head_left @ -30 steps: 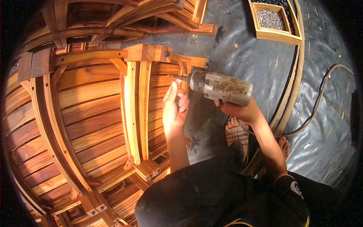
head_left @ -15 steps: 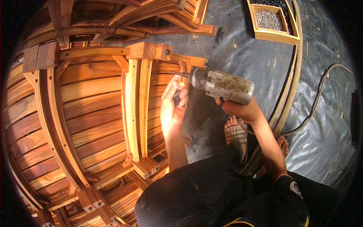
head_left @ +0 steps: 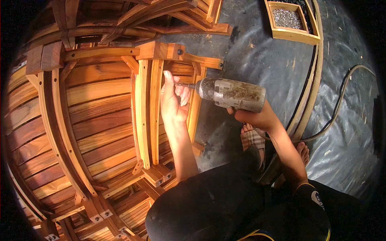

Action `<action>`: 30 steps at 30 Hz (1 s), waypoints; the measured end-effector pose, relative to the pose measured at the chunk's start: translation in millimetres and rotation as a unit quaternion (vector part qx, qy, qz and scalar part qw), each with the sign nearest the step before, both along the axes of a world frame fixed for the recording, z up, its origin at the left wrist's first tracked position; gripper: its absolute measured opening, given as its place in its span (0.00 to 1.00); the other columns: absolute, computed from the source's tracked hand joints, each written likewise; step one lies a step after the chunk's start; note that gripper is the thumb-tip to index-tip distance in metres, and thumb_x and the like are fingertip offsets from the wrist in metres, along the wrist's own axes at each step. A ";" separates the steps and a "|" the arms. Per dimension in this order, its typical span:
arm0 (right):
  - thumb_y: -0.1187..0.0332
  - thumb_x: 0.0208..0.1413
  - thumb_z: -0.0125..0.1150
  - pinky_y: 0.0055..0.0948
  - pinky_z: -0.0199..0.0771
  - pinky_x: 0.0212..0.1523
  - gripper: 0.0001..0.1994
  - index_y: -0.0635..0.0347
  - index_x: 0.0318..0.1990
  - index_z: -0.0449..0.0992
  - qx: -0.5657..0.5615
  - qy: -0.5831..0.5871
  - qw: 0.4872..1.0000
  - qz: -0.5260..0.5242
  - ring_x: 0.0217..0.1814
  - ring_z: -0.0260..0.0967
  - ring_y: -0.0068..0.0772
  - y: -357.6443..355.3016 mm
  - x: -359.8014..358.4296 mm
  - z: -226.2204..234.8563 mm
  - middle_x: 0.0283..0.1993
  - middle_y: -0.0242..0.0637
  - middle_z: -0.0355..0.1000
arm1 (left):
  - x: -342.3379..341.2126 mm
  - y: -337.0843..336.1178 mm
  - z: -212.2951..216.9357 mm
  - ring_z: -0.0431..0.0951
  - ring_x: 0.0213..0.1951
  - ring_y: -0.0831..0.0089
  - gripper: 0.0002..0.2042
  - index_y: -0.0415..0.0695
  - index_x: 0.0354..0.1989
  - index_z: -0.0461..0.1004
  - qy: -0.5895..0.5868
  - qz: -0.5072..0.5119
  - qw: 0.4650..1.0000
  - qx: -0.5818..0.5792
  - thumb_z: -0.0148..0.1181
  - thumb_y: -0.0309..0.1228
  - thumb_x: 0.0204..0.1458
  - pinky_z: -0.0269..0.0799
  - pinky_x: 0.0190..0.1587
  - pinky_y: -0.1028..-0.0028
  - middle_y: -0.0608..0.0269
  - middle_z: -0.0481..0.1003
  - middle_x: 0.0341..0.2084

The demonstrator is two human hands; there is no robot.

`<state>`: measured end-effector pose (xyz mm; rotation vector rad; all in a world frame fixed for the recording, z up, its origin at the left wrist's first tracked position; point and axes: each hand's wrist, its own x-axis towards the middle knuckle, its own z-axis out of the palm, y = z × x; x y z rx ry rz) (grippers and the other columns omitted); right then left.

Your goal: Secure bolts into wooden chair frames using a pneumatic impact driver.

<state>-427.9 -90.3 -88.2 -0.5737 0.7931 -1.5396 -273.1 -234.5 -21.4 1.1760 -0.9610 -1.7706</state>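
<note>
Power driver [head_left: 237, 95]: in the person's right hand [head_left: 253, 117], just right of the slatted furniture [head_left: 106, 100], its bit [head_left: 187, 85] pointing left.
Driver's look: a thick, rounded body, silvery grey, with the coating worn to brown, grimy patches; the nose narrows to a slim dark shank.
Right hand: closed around the driver's grip, beneath the body.
Left hand [head_left: 175, 105]: thumb raised, fingers curled at the bit; whether they pinch its tip or a small part cannot be told.
Clothing [head_left: 237, 197]: black with thin yellow edging, across the lower middle.
Feet [head_left: 302, 152]: on the floor past the clothing, one under a plaid strap, the other showing bare toes.
Slatted furniture: fills the left side; warm brown and honey-coloured boards, paired paler rails with dark holes, blocky ends, dark bolt heads at the joints.
Floor [head_left: 257, 60]: covered by a dark grey, wrinkled sheet, shiny toward the right, dotted with pale chips.
Hose or cable [head_left: 340, 100]: bends across the sheet at right.
Wooden tray [head_left: 295, 37]: farther off, at upper right; a smaller box inside holds silvery screws [head_left: 286, 19], with dark pieces beside it.
More woodwork [head_left: 161, 16]: along the top, partly in shadow.
</note>
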 end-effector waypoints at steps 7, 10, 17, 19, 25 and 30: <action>0.74 0.41 0.63 0.22 0.67 0.41 0.16 0.65 0.41 0.73 -0.017 0.003 1.000 -0.008 0.38 0.66 0.17 1.5 1.0 0.6 0.37 0.30 0.73 | -4.1 2.8 11.4 0.54 0.10 0.83 0.16 0.44 0.26 0.67 -0.076 -0.030 0.995 -0.063 0.53 0.45 0.53 0.48 0.09 0.85 0.73 0.56 0.09; 0.74 0.41 0.63 0.21 0.67 0.41 0.16 0.65 0.42 0.73 -0.030 0.000 0.999 -0.021 0.38 0.66 0.17 1.2 2.7 -2.3 0.37 0.30 0.73 | -13.1 11.1 9.1 0.54 0.11 0.83 0.16 0.44 0.28 0.66 -0.048 0.003 0.998 -0.050 0.52 0.45 0.54 0.49 0.09 0.84 0.73 0.55 0.10; 0.76 0.42 0.62 0.21 0.67 0.41 0.16 0.64 0.42 0.73 -0.001 0.034 0.998 -0.059 0.38 0.66 0.17 0.0 2.2 -7.9 0.37 0.30 0.73 | -11.9 16.8 -9.8 0.53 0.15 0.83 0.16 0.41 0.40 0.67 0.078 -0.030 0.996 -0.005 0.47 0.43 0.58 0.48 0.13 0.83 0.73 0.55 0.14; 0.76 0.42 0.62 0.21 0.67 0.41 0.16 0.64 0.42 0.72 0.021 0.026 0.998 -0.051 0.39 0.66 0.17 0.0 0.2 -0.7 0.37 0.30 0.73 | -8.6 23.2 -7.3 0.53 0.16 0.81 0.15 0.40 0.41 0.66 0.138 0.023 0.987 0.081 0.46 0.40 0.59 0.48 0.13 0.82 0.72 0.55 0.14; 0.76 0.41 0.62 0.21 0.67 0.40 0.17 0.65 0.42 0.72 0.046 -0.007 0.998 -0.052 0.39 0.66 0.17 -1.0 -0.2 -9.9 0.37 0.31 0.73 | 23.6 17.1 -62.4 0.59 0.22 0.76 0.07 0.39 0.37 0.63 0.276 0.065 0.907 0.312 0.40 0.28 0.57 0.53 0.17 0.79 0.61 0.62 0.25; 0.77 0.40 0.63 0.21 0.67 0.39 0.17 0.65 0.42 0.72 0.050 0.000 0.998 -0.038 0.38 0.66 0.17 -2.8 -2.9 -11.5 0.37 0.31 0.73 | 25.9 20.7 -71.7 0.57 0.20 0.77 0.08 0.38 0.37 0.65 0.280 0.106 0.893 0.336 0.43 0.30 0.59 0.52 0.16 0.82 0.63 0.62 0.25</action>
